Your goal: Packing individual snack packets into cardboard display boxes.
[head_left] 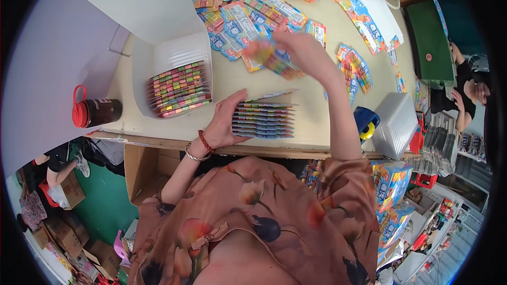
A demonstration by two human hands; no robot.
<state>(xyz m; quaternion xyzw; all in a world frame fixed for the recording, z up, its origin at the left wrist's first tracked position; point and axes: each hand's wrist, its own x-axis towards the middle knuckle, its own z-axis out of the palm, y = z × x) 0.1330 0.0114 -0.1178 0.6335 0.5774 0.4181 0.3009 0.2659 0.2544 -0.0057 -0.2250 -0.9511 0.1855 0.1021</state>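
Observation:
My left hand (pixel 224 122) grips the left end of a row of flat candy packets (pixel 264 120) standing on edge at the table's near side. One packet at the far side of this row leans away from the others. Above and to the right, my right hand (pixel 306 55) is closed on a colourful candy packet (pixel 272 59), blurred by motion. Beyond it lies a loose pile of similar blue and orange packets (pixel 240 21). Left of my left hand stands an open white box (pixel 142 68) with its lid up, holding a row of packets (pixel 182 87) with coloured sweets showing.
A black bottle with a red lid (pixel 100 112) stands at the table's left. To the right are a blue and yellow tape dispenser (pixel 366 122), nested clear plastic trays (pixel 393 126) and a few packets (pixel 355 68). Another person (pixel 465 92) is at far right, beside a green box (pixel 430 42).

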